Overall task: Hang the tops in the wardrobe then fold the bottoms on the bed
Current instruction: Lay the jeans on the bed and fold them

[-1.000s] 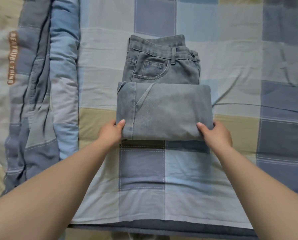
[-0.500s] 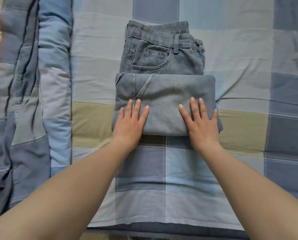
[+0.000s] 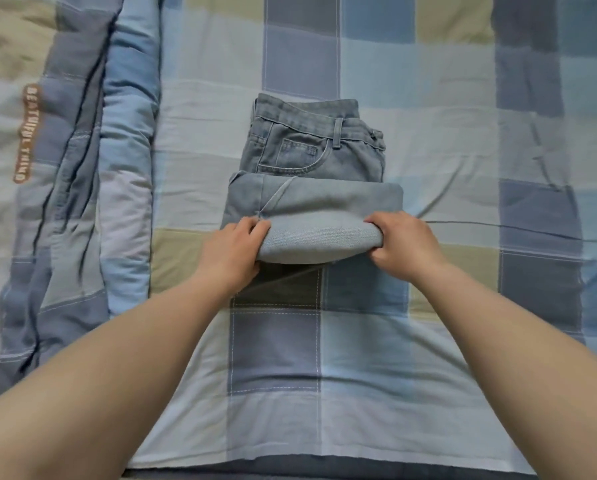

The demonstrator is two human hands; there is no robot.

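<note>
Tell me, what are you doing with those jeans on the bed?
A person is folding a pair of light blue jeans on the checked bed sheet. The left hand and right hand each grip one end of the folded leg part, lifting its near edge. The waistband and pocket lie flat just beyond. A bunched quilt lies along the left.

Jeans [image 3: 311,188] were matt washed denim, visible twill weave, stitched seams. Sheet [image 3: 446,150] was smooth matt woven cloth, lightly creased. Quilt [image 3: 82,168] was soft padded cloth, matt, rumpled.
</note>
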